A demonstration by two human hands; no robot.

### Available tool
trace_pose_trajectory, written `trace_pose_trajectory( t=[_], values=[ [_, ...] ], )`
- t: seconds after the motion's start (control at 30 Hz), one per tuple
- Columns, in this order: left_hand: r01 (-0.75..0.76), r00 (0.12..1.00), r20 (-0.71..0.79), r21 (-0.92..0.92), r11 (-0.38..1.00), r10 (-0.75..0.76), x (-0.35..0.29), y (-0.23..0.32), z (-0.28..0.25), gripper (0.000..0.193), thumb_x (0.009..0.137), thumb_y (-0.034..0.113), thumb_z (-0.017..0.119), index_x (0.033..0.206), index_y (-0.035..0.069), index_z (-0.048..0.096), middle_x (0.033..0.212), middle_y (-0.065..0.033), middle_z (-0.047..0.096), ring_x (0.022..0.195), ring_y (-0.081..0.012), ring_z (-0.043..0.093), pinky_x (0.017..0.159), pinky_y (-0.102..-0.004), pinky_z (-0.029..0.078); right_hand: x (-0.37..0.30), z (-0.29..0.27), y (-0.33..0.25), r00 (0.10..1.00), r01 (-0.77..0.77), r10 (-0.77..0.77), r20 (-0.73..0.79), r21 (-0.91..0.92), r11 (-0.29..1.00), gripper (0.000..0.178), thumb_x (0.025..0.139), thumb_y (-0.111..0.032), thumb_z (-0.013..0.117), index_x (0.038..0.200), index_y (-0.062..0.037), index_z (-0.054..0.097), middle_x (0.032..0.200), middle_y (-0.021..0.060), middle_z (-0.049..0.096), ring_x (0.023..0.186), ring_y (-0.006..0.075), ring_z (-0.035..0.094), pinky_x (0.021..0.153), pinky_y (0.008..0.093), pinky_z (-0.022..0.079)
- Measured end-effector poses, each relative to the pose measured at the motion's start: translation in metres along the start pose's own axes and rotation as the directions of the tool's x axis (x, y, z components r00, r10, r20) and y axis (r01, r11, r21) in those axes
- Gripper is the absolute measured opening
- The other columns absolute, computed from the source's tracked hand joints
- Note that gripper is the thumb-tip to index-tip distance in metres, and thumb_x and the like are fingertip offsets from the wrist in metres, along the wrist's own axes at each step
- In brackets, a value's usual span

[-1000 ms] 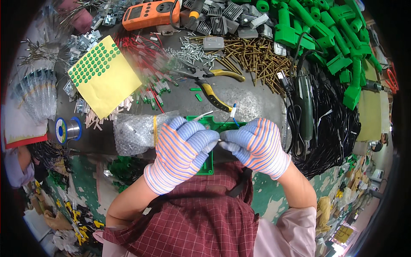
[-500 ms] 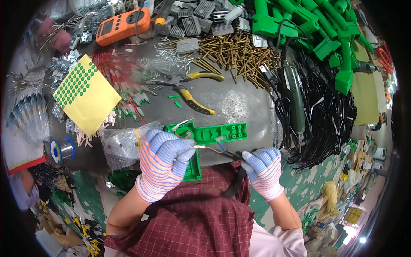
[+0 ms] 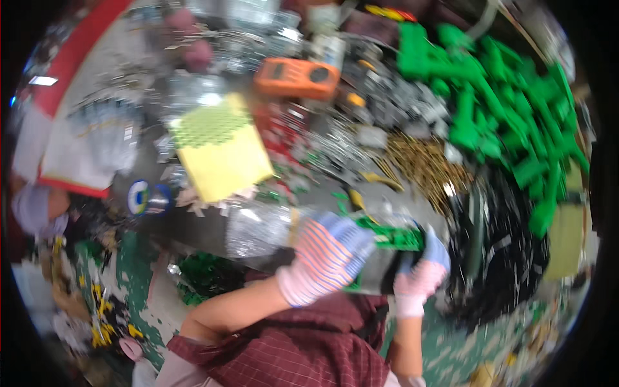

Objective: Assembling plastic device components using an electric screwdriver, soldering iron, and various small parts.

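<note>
Blurred by motion, a green plastic housing half (image 3: 398,238) lies between my hands near the table's front edge. My left hand (image 3: 332,253), in a striped knit glove, covers the housing's left part with its fingers curled over it; the fingertips and any wire there are hidden. My right hand (image 3: 422,274), gloved alike, is at the housing's right end, its fingers bent around the black cable (image 3: 390,276). Just behind the housing lie yellow-handled pliers (image 3: 382,180). A bubble-wrap bundle (image 3: 259,229) sits beside my left hand.
Black cables (image 3: 503,251) are heaped at right, below piled green housings (image 3: 477,90). Brass-coloured screws (image 3: 429,164) and grey metal heatsinks (image 3: 393,93) lie at the back. An orange multimeter (image 3: 298,77), a yellow sheet (image 3: 225,161) and a solder spool (image 3: 148,197) stand left.
The whole view has shifted, with the scene now further right and lower. My hands have come closer together around the housing; the white wire held by my left hand no longer shows.
</note>
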State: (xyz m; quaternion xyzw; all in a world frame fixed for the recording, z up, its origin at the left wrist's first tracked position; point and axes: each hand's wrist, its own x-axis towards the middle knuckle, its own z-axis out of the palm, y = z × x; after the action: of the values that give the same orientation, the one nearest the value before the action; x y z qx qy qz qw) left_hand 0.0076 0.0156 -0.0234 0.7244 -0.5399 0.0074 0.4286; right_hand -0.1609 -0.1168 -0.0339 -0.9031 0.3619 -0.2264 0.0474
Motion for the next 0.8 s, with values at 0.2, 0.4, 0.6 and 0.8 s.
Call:
trace_pose_trajectory(
  t=[0.2,0.4,0.6,0.8],
  values=[
    [-0.019,0.998,-0.063,-0.112,0.994,0.012,-0.004,-0.009,-0.073,0.027,0.080,0.020,0.075,0.105,0.012,0.067,0.104,-0.0088,0.066,0.091,-0.0291,0.064,0.080,-0.0404,0.052,-0.022,-0.022,-0.009,0.972,0.105,-0.078,-0.221,0.115,0.988,0.054,0.083,-0.011,0.065,0.133,0.0045,0.051,0.126,0.0230,0.057,0.119,0.0416,0.053,0.103,0.0484,0.041],
    [0.696,0.643,-0.575,0.163,0.699,-0.506,-0.017,-0.112,-0.211,0.025,0.085,0.020,0.070,0.104,0.006,0.064,0.098,-0.0127,0.066,0.086,-0.0303,0.063,0.081,-0.0387,0.051,-0.037,-0.026,-0.011,0.992,0.000,0.068,-0.110,0.524,0.852,0.046,0.089,0.005,0.053,0.135,0.0003,0.051,0.137,0.0149,0.051,0.129,0.0289,0.048,0.111,0.0408,0.035],
    [0.560,0.829,-0.262,0.383,0.735,-0.495,-0.028,-0.177,-0.239,0.039,0.083,0.026,0.075,0.115,0.008,0.062,0.101,-0.0132,0.066,0.090,-0.0288,0.065,0.081,-0.0386,0.051,-0.020,-0.030,-0.051,0.992,0.126,-0.089,-0.094,0.536,0.835,0.036,0.090,0.003,0.054,0.126,-0.0025,0.056,0.123,0.0153,0.057,0.114,0.0282,0.054,0.102,0.0390,0.042],
    [0.693,0.702,-0.261,0.036,0.720,-0.663,-0.023,-0.114,-0.254,0.034,0.082,0.019,0.075,0.110,0.006,0.060,0.095,-0.0068,0.064,0.082,-0.0179,0.061,0.077,-0.0326,0.050,-0.024,-0.044,-0.067,0.989,0.147,-0.129,-0.073,0.562,0.814,0.030,0.089,0.002,0.056,0.118,-0.0030,0.058,0.111,0.0154,0.061,0.102,0.0293,0.057,0.093,0.0402,0.046]
  ],
)
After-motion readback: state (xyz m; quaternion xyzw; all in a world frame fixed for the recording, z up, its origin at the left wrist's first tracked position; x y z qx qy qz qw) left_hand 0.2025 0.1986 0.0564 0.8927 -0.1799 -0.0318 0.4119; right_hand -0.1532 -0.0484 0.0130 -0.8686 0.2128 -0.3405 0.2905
